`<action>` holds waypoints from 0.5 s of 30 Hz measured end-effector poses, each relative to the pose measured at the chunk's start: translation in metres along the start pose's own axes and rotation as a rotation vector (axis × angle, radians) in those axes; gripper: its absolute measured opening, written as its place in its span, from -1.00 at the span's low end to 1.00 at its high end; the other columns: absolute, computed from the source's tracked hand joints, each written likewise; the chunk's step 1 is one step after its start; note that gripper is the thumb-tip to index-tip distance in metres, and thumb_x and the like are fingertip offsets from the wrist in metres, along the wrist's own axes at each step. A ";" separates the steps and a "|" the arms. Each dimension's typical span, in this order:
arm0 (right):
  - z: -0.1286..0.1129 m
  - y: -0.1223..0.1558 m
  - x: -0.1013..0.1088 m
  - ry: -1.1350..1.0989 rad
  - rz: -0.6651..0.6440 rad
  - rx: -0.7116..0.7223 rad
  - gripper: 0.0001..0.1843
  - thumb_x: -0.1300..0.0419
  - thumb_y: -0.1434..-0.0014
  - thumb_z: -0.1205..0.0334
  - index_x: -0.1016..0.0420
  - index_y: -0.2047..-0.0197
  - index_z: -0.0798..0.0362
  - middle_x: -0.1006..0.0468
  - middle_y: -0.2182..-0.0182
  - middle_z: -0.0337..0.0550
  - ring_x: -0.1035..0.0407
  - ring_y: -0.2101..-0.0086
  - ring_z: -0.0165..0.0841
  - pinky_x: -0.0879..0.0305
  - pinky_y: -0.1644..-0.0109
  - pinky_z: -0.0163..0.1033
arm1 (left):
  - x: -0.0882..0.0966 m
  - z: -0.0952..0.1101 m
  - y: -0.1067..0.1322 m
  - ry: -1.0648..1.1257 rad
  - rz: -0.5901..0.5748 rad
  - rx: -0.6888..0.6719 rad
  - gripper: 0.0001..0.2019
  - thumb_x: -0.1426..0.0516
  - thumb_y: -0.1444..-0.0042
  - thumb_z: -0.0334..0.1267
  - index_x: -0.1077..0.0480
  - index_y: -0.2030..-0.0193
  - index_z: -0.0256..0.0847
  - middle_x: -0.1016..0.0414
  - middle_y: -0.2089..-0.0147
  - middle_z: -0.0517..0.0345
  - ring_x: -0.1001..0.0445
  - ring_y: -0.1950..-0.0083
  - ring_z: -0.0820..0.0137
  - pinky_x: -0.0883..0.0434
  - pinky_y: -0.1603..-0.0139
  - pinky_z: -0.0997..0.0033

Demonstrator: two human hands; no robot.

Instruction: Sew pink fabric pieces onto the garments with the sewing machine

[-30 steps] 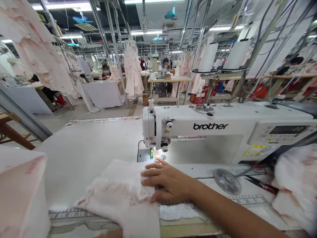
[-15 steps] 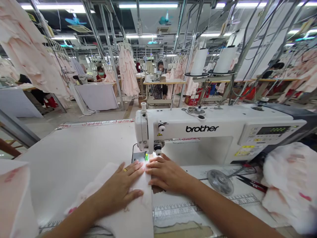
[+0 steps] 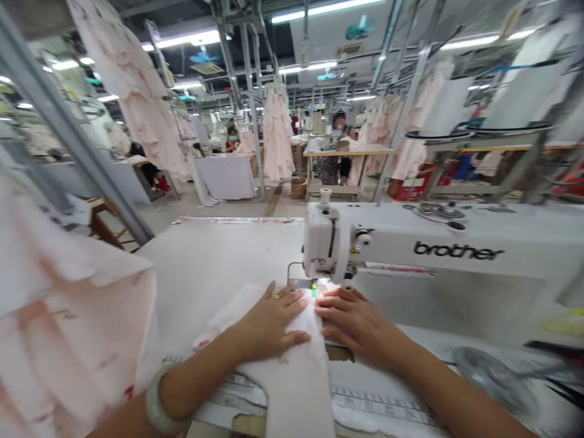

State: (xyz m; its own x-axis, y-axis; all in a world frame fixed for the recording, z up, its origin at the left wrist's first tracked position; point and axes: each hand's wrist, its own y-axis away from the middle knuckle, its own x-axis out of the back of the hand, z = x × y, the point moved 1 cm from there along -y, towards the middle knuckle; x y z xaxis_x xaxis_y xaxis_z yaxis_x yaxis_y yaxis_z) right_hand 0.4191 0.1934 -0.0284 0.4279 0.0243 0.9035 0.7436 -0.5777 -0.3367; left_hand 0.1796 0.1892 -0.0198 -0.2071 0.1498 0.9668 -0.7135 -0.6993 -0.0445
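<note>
A white sewing machine [image 3: 429, 243] marked "brother" stands on the table, its lit needle area over the edge of a pale pink fabric piece [image 3: 296, 389]. Flat on that fabric, left of the presser foot, lies my left hand [image 3: 274, 319] with fingers spread; it wears a ring and a bangle. My right hand [image 3: 356, 322] rests at the fabric's right edge, fingers stretched toward the needle, palm down. Both sets of fingertips are close to the green-marked presser foot [image 3: 314, 290]. The stitching point itself is too small to make out.
Printed pale pink cloth [image 3: 86, 304] hangs at the left beside a metal post [image 3: 82, 128]. A measuring tape strip [image 3: 378, 401] runs along the table front. At right are a blurred clear round disc [image 3: 495, 377] and dark scissors [image 3: 566, 389]. Thread cones [image 3: 447, 109] stand behind the machine.
The view has turned left, so machine and hands appear further right and more hanging cloth shows. Both hands keep about the same place on the fabric by the needle.
</note>
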 end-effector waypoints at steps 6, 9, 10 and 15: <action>0.002 0.001 -0.001 -0.011 -0.078 0.084 -0.69 -0.09 -0.39 0.07 -0.45 -0.13 -0.08 -0.47 -0.08 -0.13 -0.28 -0.11 -0.18 -0.12 -0.24 0.00 | 0.010 0.003 0.007 -0.049 0.134 0.021 -0.53 0.09 -0.36 0.05 -0.23 -0.28 -0.10 -0.37 -0.29 0.05 -0.09 -0.44 0.17 -0.05 -0.40 -0.12; 0.004 0.003 -0.002 -0.013 -0.081 0.067 -0.68 -0.11 -0.37 0.07 -0.45 -0.14 -0.10 -0.46 -0.10 -0.14 -0.26 -0.13 -0.16 -0.18 -0.23 0.01 | 0.025 0.007 0.037 -0.101 0.336 0.097 -0.63 0.08 -0.38 -0.15 -0.22 -0.26 -0.15 -0.42 -0.21 -0.01 -0.17 -0.40 0.22 -0.10 -0.39 0.01; 0.005 0.004 -0.002 -0.014 -0.079 0.059 -0.67 -0.11 -0.37 0.06 -0.45 -0.14 -0.10 -0.46 -0.11 -0.14 -0.25 -0.14 -0.16 -0.20 -0.22 0.01 | 0.030 0.008 0.053 -0.145 0.479 0.133 -0.65 0.07 -0.37 -0.23 -0.22 -0.25 -0.17 -0.43 -0.18 -0.04 -0.22 -0.36 0.23 -0.16 -0.36 0.05; 0.009 0.005 -0.005 -0.036 -0.073 0.053 -0.64 -0.12 -0.36 0.06 -0.45 -0.17 -0.10 -0.45 -0.13 -0.11 -0.24 -0.17 -0.13 -0.25 -0.22 0.04 | 0.039 -0.007 0.179 -0.507 1.372 0.792 -0.52 -0.13 -0.18 -0.16 -0.24 -0.19 -0.34 -0.34 -0.09 -0.26 -0.31 -0.19 0.01 -0.27 -0.21 -0.06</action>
State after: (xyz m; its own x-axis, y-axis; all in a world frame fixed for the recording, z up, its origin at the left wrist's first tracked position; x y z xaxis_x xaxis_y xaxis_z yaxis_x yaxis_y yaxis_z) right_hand 0.4253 0.1978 -0.0376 0.3891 0.0946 0.9163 0.7992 -0.5294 -0.2847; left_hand 0.0396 0.0750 0.0083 -0.0146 -0.9522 0.3050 0.3297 -0.2926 -0.8976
